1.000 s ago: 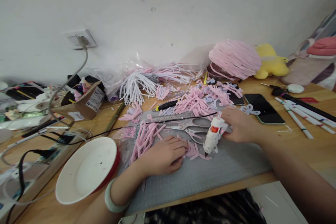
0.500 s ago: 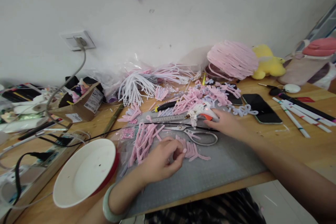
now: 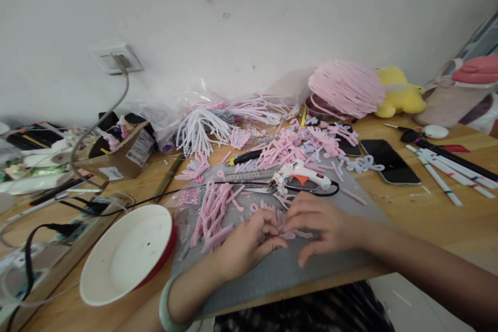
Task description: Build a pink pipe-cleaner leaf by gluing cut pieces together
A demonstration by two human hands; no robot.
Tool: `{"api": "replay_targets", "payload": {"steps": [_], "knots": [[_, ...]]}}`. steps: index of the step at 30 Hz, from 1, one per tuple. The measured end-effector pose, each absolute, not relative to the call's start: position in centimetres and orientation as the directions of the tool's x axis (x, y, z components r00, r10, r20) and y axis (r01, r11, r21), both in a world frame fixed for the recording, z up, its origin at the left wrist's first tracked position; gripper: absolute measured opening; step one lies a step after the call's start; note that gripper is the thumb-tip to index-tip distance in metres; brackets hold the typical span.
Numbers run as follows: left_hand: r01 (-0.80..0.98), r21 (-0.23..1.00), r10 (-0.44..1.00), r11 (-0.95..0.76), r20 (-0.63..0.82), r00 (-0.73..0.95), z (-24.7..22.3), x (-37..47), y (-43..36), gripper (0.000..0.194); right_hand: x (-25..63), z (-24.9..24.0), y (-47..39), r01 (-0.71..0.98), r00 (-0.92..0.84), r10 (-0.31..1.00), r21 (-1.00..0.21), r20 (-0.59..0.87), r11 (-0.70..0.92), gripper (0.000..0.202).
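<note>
Over the grey mat, my left hand has its fingers curled, and whatever may be between them is too small to make out. Close on its right, my right hand is empty, its thumb apart from its bent fingers. Short pink fuzzy stems lie partly hidden under both hands. Behind them rests a white glue gun with an orange trigger, lying across scissors that are partly covered. Longer pink fuzzy strips lie left of my left hand.
A white bowl stands at the left beside a power strip. White stems and a pink bundle are at the back. A phone and several white pens lie to the right. A black cable crosses the mat.
My right hand has let go of the glue gun, which now lies on the mat, and has come down beside my left hand. My left hand has shifted slightly.
</note>
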State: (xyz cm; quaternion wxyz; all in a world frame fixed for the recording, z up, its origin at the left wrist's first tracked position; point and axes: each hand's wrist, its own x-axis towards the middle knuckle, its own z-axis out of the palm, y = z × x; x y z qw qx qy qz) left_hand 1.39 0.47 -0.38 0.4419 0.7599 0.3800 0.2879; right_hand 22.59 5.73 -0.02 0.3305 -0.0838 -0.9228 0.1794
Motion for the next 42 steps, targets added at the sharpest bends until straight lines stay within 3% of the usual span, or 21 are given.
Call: {"api": "replay_targets", "payload": {"steps": [4,12,18,22,33,38,42], "knots": [[0.359,0.869,0.832,-0.340,0.100,0.546,-0.7,1.4,0.4,0.023,21.6,-0.8,4.7,-0.037,-0.733,0.221,-0.363,0.643,0.931,0.016],[0.420,0.725,0.803,-0.546,0.309,0.510,-0.4,1.0,1.0,0.021,22.1,-0.7,5.4,0.102,-0.643,0.414,-0.464,0.644,0.880,0.016],[0.512,0.648,0.812,-0.563,0.321,0.487,-0.5,0.4,2.0,0.007,22.1,-0.8,5.5,0.154,-0.632,0.457,-0.476,0.626,0.866,0.014],[0.490,0.646,0.788,-0.585,0.311,0.531,-0.7,0.6,2.2,0.008,21.9,-1.1,5.4,0.157,-0.637,0.459,-0.479,0.619,0.863,0.014],[0.465,0.632,0.749,-0.619,0.299,0.591,-0.5,0.7,2.3,0.016,21.6,-1.2,5.0,0.214,-0.728,0.570,-0.662,0.382,0.718,0.009],[0.427,0.653,0.721,-0.625,0.275,0.636,-0.3,0.7,2.1,0.017,21.7,-1.2,5.1,0.183,-0.788,0.525,-0.691,0.321,0.699,0.012],[0.373,0.665,0.654,-0.648,0.234,0.719,-0.2,1.1,1.7,0.023,21.8,-0.8,5.0,0.091,-0.877,0.398,-0.720,0.268,0.688,0.014]]}}
